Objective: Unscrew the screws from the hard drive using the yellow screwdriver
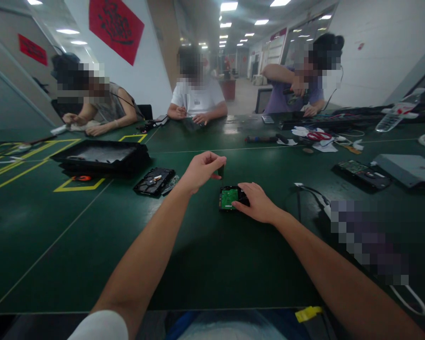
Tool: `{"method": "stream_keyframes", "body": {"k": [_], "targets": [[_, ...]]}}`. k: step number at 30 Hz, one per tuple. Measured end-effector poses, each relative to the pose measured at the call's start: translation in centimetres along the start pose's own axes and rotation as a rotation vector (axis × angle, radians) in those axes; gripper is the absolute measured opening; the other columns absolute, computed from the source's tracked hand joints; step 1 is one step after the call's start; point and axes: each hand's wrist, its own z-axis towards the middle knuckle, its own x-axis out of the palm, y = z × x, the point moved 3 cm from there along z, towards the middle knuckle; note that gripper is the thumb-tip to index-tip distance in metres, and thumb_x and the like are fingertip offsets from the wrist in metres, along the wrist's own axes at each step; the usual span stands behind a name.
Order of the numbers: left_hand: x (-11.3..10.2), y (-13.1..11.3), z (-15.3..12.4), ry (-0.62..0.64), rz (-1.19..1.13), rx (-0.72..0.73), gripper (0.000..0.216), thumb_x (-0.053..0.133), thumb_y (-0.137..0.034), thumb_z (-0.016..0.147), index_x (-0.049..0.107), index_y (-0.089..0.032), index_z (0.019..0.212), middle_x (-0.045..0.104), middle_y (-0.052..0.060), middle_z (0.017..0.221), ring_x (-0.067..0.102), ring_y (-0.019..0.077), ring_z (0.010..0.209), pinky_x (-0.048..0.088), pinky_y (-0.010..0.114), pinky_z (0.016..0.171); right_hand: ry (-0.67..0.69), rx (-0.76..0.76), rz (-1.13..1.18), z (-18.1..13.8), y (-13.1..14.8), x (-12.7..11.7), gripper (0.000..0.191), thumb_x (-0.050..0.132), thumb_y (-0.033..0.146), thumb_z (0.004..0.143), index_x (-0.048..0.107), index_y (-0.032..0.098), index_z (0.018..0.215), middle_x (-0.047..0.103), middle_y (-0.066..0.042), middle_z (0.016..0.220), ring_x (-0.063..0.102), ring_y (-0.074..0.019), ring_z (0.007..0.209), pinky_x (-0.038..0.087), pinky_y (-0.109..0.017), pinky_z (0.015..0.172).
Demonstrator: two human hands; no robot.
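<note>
A hard drive (229, 198) lies on the green table in front of me, its green circuit board facing up. My right hand (258, 202) grips it from the right side, thumb near the front and fingers over the far edge. Above its far left corner, my left hand (206, 169) pinches a small dark screwdriver (222, 171) held upright. The tip is too small to make out, so I cannot tell if it touches the drive. Left of my hands lies another hard drive (155, 181), with small metal pieces (170, 185) beside it.
A black tray (102, 156) stands at left, an orange-handled tool by it. At right are another drive (361, 174), a grey metal box (407, 169), a power strip with cables and a tilted plastic bottle (398, 115). Three people sit across the table.
</note>
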Motion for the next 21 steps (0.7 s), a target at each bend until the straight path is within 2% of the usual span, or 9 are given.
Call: {"method": "stream_keyframes", "body": {"k": [3, 10, 17, 21], "targets": [[0.3, 0.0, -0.1, -0.059, 0.071, 0.033, 0.04, 0.086, -0.049, 0.083, 0.062, -0.017, 0.089, 0.074, 0.009, 0.096, 0.068, 0.0167, 0.079, 0.057, 0.025, 0.059, -0.005, -0.006, 0.007, 0.0, 0.0, 0.0, 0.072, 0.059, 0.067, 0.099, 0.052, 0.018, 0.152, 0.061, -0.018, 0.15, 0.054, -0.0382, 0.143, 0.031, -0.065, 0.126], [1.2, -0.3, -0.3, 0.15, -0.011, 0.028, 0.032, 0.073, -0.047, 0.094, 0.071, -0.018, 0.108, 0.077, 0.011, 0.104, 0.073, 0.0217, 0.098, 0.056, 0.025, 0.065, -0.001, -0.007, 0.007, 0.0, 0.3, -0.2, 0.07, 0.06, 0.065, 0.098, 0.054, 0.019, 0.15, 0.062, -0.018, 0.148, 0.055, -0.0387, 0.142, 0.033, -0.064, 0.125], [0.8, 0.0, -0.2, 0.197, -0.204, -0.044, 0.034, 0.06, -0.045, 0.098, 0.072, -0.014, 0.101, 0.075, 0.013, 0.096, 0.073, 0.0244, 0.093, 0.061, 0.033, 0.071, -0.001, 0.0, -0.016, 0.1, 0.0, 0.2, 0.073, 0.059, 0.066, 0.098, 0.053, 0.016, 0.151, 0.061, -0.019, 0.15, 0.054, -0.0389, 0.143, 0.031, -0.063, 0.126], [0.6, -0.2, -0.3, 0.169, -0.111, -0.042, 0.034, 0.066, -0.049, 0.096, 0.07, -0.015, 0.1, 0.074, 0.012, 0.097, 0.072, 0.023, 0.09, 0.059, 0.029, 0.066, 0.005, 0.006, -0.015, 0.1, 0.0, 0.2, 0.073, 0.059, 0.066, 0.098, 0.053, 0.017, 0.152, 0.06, -0.018, 0.152, 0.053, -0.0386, 0.144, 0.03, -0.063, 0.127]]}}
